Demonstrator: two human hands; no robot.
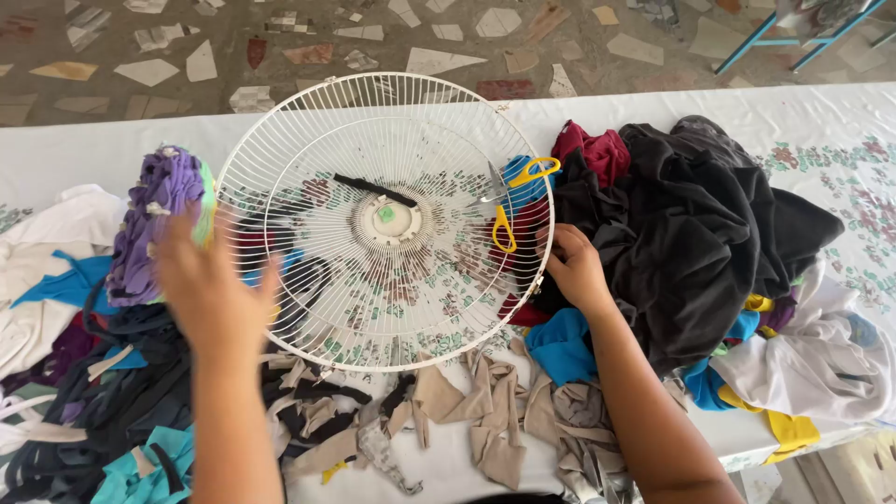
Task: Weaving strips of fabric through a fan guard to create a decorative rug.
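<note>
Head view: I judge I'm positioning the white fan guard (pixel 387 219) lying flat on the cloth-strewn surface (pixel 821 121), right hand (pixel 577 271) curled on its rim, left hand (pixel 213 289) blurred, spread wide, holding nothing; next move needs a steady two-sided grip.

No packages, signs or screens show here. The one label-like thing is a small green square sticker (pixel 385 214) on the round white plastic hub (pixel 392 219) at the middle of the white wire fan guard (pixel 308 121), which lies flat on the surface. The sticker sits just left of the hub's middle; whether anything is printed on it cannot be told.
</note>
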